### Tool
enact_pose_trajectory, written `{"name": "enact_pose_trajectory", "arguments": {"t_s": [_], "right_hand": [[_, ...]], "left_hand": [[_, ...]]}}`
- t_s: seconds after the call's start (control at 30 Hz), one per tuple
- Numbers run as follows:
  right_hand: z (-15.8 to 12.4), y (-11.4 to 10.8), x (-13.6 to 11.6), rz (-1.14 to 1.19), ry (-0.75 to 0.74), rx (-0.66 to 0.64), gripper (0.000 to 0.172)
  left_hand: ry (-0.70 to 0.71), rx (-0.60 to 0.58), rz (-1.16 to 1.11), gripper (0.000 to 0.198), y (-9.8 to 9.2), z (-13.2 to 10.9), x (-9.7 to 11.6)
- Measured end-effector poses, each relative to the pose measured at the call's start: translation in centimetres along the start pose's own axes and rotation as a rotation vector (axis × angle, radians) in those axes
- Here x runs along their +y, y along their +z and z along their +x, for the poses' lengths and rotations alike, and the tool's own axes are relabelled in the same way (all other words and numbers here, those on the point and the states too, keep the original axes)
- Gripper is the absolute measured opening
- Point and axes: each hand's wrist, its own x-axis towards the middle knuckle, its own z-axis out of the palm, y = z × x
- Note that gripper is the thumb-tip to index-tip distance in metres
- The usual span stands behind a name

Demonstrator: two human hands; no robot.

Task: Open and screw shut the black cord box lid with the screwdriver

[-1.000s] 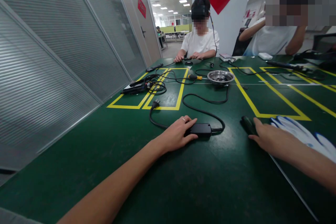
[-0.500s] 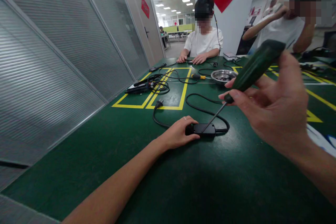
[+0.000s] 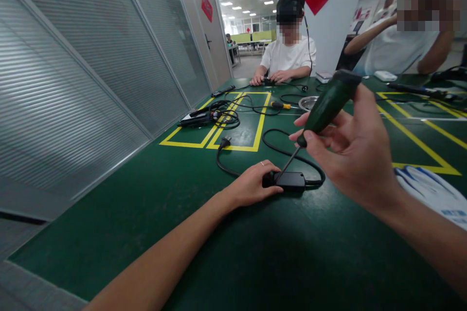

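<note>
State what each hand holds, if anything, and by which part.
The right hand holds the green-handled screwdriver by its handle. The left hand grips the black power adapter by its left end, as seen here.

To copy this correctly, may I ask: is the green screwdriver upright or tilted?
Tilted: the screwdriver slants from the black box up rightward into the right hand.

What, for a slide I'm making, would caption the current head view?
Left hand holds a black box on a green table; right hand points a green screwdriver down at it.
</note>
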Motion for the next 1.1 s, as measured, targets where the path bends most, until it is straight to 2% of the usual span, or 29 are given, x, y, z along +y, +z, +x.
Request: {"name": "enact_pose_trajectory", "arguments": {"t_s": [0.17,0.33,0.43,0.57,0.7,0.8,0.97,1.03,1.1], "right_hand": [[0.5,0.5,-0.2,-0.121,-0.077,-0.025,0.060],[1.0,1.2,-0.9,-0.064,-0.085,-0.111,0.071],[0.9,1.4,-1.0,-0.029,-0.054,-0.178,0.061],[1.1,1.3,-0.7,-0.076,-0.037,-0.130,0.052],[1.7,0.1,-0.8,-0.182,0.002,-0.123,0.039],[1.9,-1.0,-1.1,-0.150,0.006,-0.122,0.050],[1.4,-1.5,-2.0,0.030,0.051,-0.256,0.061],[1.3,-2.0,-2.9,0.036,0.036,-0.211,0.062],[1.4,-3.0,-4.1,-0.032,0.000,-0.088,0.055]], "left_hand": [[0.013,0.008,0.005,0.042,0.1,0.0,-0.2],[0.012,0.010,-0.020,0.042,0.2,0.0,-0.4],[0.001,0.001,-0.021,0.037,0.2,0.0,-0.3],[0.007,0.016,-0.002,0.040,0.1,0.0,-0.1],[0.007,0.014,0.005,0.040,-0.1,-0.1,0.2],[0.013,0.018,-0.004,0.039,-0.1,0.0,0.3],[0.010,0.023,0.002,0.039,-0.1,0.0,0.4],[0.000,0.026,-0.003,0.038,-0.1,0.0,0.4],[-0.004,0.025,-0.012,0.037,-0.1,0.0,0.5]]}}
